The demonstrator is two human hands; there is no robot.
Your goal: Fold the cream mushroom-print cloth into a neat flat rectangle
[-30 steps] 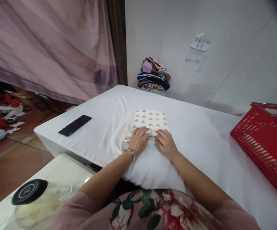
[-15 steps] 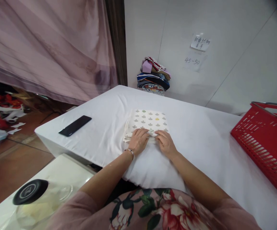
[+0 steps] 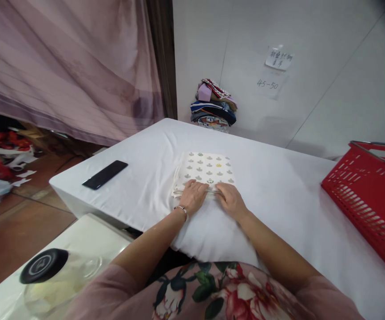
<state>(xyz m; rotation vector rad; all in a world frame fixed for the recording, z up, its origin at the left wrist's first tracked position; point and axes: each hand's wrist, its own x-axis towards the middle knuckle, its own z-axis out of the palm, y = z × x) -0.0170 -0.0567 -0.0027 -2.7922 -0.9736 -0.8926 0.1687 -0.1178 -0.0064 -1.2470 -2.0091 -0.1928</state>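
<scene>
A folded cream cloth (image 3: 208, 166) with grey, green and yellow duck-like prints lies in layers on the white-covered table (image 3: 272, 178). My left hand (image 3: 194, 196) grips its near edge left of the middle, fingertips bent over the fold. On the right part of the same edge, my right hand (image 3: 231, 200) is closed, thumb and fingers pinching the fabric. Only a small gap parts the two hands. The undersides of the fingers and the lower layers between them are partly hidden.
At the left lies a black phone (image 3: 105, 174). A red basket (image 3: 368, 200) stands at the right edge. Stacked clothes (image 3: 214, 106) rise behind the table by the wall. On a white surface at lower left is a clear jar with a black lid (image 3: 44, 266).
The cloth stays in place. My right fingers have shifted slightly along the near edge and closed in more on it; my left hand has barely moved.
</scene>
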